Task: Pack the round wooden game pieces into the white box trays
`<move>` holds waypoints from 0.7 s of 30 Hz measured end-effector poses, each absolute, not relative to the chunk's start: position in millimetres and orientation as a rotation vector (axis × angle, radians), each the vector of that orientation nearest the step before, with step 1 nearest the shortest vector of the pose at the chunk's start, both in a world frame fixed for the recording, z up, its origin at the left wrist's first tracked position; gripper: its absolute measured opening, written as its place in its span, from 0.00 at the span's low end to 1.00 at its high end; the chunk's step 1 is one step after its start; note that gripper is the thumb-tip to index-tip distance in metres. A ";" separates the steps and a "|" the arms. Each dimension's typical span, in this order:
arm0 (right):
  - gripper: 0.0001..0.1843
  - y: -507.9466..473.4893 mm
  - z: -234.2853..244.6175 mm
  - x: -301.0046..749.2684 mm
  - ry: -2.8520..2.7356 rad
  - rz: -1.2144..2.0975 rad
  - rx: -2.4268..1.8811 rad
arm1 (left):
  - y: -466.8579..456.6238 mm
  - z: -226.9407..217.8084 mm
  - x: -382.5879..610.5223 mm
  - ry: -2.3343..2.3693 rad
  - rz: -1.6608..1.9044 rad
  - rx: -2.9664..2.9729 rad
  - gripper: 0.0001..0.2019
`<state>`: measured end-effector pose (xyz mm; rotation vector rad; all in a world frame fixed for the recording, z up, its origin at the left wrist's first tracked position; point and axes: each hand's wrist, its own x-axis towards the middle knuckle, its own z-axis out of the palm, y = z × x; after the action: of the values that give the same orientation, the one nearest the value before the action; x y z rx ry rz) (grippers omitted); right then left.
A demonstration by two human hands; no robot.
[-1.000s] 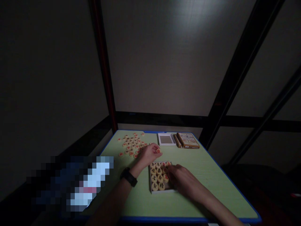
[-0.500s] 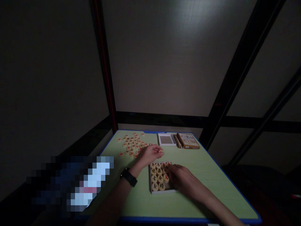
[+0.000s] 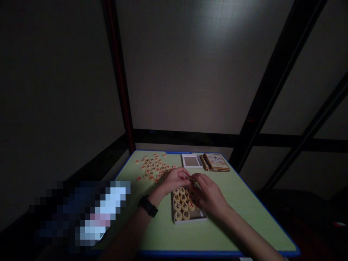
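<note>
Over the far edge of a shallow white-edged box (image 3: 198,214), my two hands meet. My left hand (image 3: 175,180), with a dark watch on its wrist, is closed on a xiangqi piece (image 3: 187,176), of which only a pale edge shows. The thumb and fingers of my right hand (image 3: 210,192) pinch at the same piece from the right. Rows of round xiangqi pieces (image 3: 184,206) lie in the box, mostly with black characters and a few red. Its right-hand part is partly hidden under my right hand, and bare bottom shows at the near right corner.
Many loose xiangqi pieces (image 3: 151,167) lie scattered at the far left of the green table (image 3: 233,228), which has a blue edge. Farther back stand a white open tray (image 3: 192,161) and stacked printed boxes (image 3: 217,162). A blurred bright patch (image 3: 106,210) is at the left.
My right hand has lifted from inside the box and moved up and away to meet my left hand at the piece. My left hand has stayed nearly in place.
</note>
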<state>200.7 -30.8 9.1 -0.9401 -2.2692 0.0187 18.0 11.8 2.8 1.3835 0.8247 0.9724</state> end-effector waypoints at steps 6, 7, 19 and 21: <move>0.09 -44.2 13.7 209.9 -2.240 0.119 -1.011 | 8.3 5.8 15.1 0.719 0.845 1.396 0.20; 0.08 -47.5 14.3 212.6 -2.224 0.172 -1.041 | 7.3 8.1 12.6 0.694 0.832 1.402 0.19; 0.10 -71.1 12.0 217.7 -2.525 0.249 -1.149 | 16.5 8.7 0.7 0.818 1.036 1.407 0.14; 0.11 -69.5 11.2 216.7 -2.517 0.293 -1.142 | 16.4 8.8 1.7 0.822 1.033 1.407 0.14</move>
<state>216.7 -69.5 11.2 -1.1423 -2.5167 0.2932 1.7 16.4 8.8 1.4066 0.8221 1.0328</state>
